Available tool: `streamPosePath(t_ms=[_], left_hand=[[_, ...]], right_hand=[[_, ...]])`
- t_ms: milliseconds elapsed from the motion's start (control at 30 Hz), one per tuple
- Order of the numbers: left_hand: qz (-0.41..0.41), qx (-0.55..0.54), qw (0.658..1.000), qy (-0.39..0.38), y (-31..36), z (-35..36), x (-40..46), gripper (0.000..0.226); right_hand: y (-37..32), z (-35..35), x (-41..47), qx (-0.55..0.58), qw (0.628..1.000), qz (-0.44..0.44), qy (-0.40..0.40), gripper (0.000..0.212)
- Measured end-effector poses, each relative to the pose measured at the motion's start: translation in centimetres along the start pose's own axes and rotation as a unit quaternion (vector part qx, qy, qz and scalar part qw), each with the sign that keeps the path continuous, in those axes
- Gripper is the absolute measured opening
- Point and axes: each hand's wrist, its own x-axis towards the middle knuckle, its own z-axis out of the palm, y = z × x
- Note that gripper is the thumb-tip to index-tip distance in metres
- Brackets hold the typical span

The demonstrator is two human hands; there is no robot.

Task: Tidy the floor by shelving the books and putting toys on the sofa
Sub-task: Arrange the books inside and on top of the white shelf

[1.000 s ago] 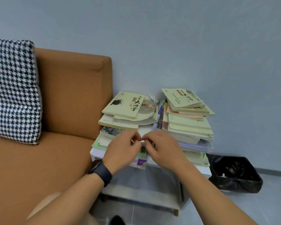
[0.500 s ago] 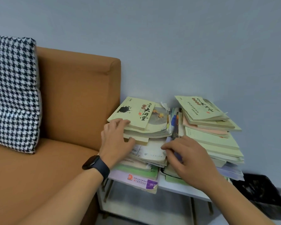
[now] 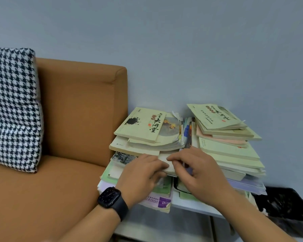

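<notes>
Two untidy piles of pale green and cream books stand on a small white shelf table (image 3: 196, 206) beside the orange sofa (image 3: 77, 119). The left pile (image 3: 145, 130) carries a green book with black calligraphy on top; the right pile (image 3: 224, 137) leans to the right. My left hand (image 3: 140, 173), with a black watch on the wrist, rests on the front of the left pile and its fingers curl against a cream book (image 3: 166, 163) in the middle. My right hand (image 3: 198, 170) pinches the same book's edge from the right. No toys are in view.
A houndstooth cushion (image 3: 12, 109) leans on the sofa back at left. A black-lined waste bin (image 3: 285, 210) stands on the floor right of the shelf table. A plain grey wall is behind everything. A lower shelf board (image 3: 164, 229) shows under the table top.
My left hand has slid from the left pile's top corner down to the middle front. Both hands have come together on the cream book between the piles. The view shifted slightly.
</notes>
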Motion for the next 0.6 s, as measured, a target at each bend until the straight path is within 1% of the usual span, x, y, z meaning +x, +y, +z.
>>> streamPosePath(t_ms=[67, 133, 233, 333, 367, 400, 500, 600], left_hand=[[-0.054, -0.006, 0.998, 0.042, 0.4, -0.3, 0.3, 0.022], [-0.078, 0.002, 0.993, 0.085, 0.7, 0.1, 0.7, 0.015], [-0.135, -0.07, 0.98, 0.125, 0.7, 0.8, 1.0, 0.014], [-0.162, -0.118, 0.968, 0.154, 0.3, 0.8, 1.3, 0.011], [-0.159, -0.13, 0.967, 0.15, 0.1, 0.6, 1.3, 0.01], [-0.147, -0.135, 0.971, 0.13, -0.2, 0.3, 1.3, 0.009], [-0.075, -0.094, 0.992, 0.045, -0.4, -1.2, 0.7, 0.012], [-0.029, -0.075, 0.997, -0.007, -0.8, -2.6, -0.2, 0.008]], right_hand=[[-0.4, -0.2, -0.1, 0.01, 1.0, 0.007, 0.013, 0.024], [-0.5, -0.5, -0.4, 0.024, 0.999, 0.027, 0.032, 0.022], [0.1, -0.9, -0.8, 0.062, 0.994, 0.065, 0.055, 0.018], [0.7, -1.1, -1.1, 0.087, 0.989, 0.094, 0.071, 0.016], [0.9, -1.1, -1.2, 0.091, 0.988, 0.101, 0.075, 0.017], [1.0, -1.0, -1.2, 0.093, 0.987, 0.108, 0.077, 0.018], [0.8, -0.8, -0.8, 0.086, 0.987, 0.106, 0.084, 0.017], [0.1, -0.3, -0.2, 0.066, 0.99, 0.093, 0.083, 0.017]])
